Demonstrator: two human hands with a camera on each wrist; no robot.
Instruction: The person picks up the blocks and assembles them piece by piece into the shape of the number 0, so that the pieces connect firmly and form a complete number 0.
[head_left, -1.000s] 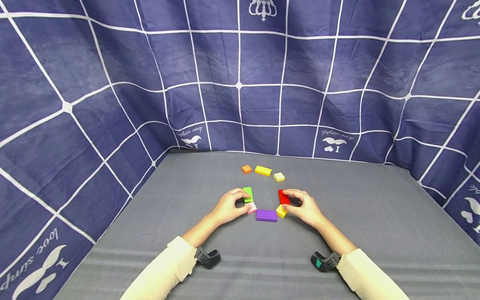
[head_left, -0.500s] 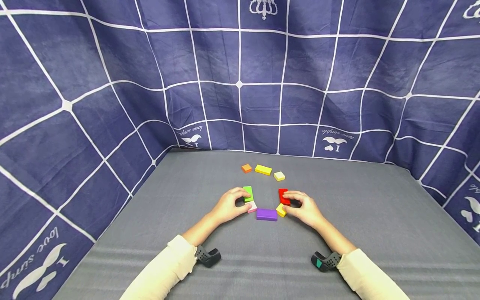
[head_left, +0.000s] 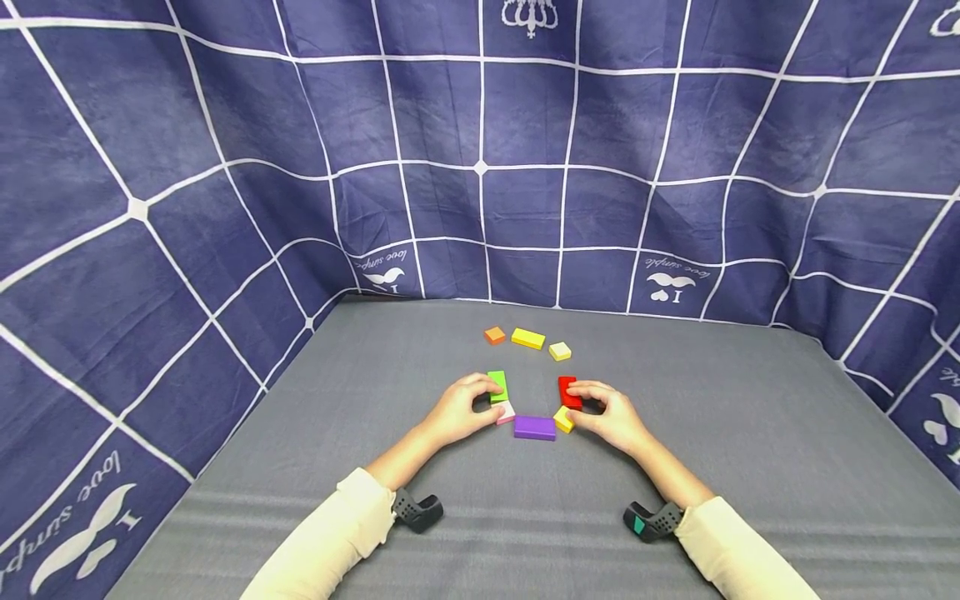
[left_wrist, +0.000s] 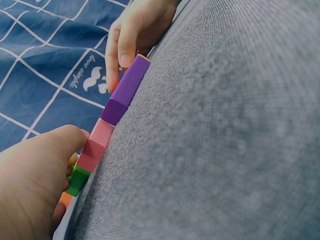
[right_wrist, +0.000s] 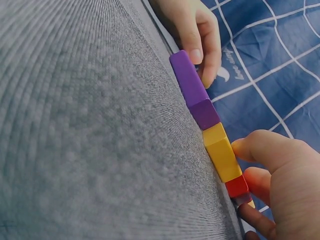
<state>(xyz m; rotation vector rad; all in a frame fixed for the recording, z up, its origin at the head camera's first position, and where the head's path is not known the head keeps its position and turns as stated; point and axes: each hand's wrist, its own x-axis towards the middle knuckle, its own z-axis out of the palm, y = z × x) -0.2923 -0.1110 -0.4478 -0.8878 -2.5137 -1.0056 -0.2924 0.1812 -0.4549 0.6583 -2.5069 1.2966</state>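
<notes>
My left hand [head_left: 456,413] rests its fingers on a green block [head_left: 498,382] and its thumb on a pink block [head_left: 506,414] with a pale top. Across from it, my right hand [head_left: 617,421] touches a red block [head_left: 568,388] with its fingers. Its thumb lies against a yellow block [head_left: 562,421]. Between the pink and yellow blocks lies a long purple block [head_left: 535,428], which neither hand touches. In the left wrist view the pink block [left_wrist: 95,150] stands between the purple block and the green one. Fingertips hide parts of the green and red blocks.
Farther back on the grey tabletop [head_left: 420,342] lie an orange block [head_left: 494,335], a long yellow block [head_left: 528,338] and a pale yellow block [head_left: 560,351]. A blue cloth [head_left: 525,208] with white lines hangs behind and at the sides.
</notes>
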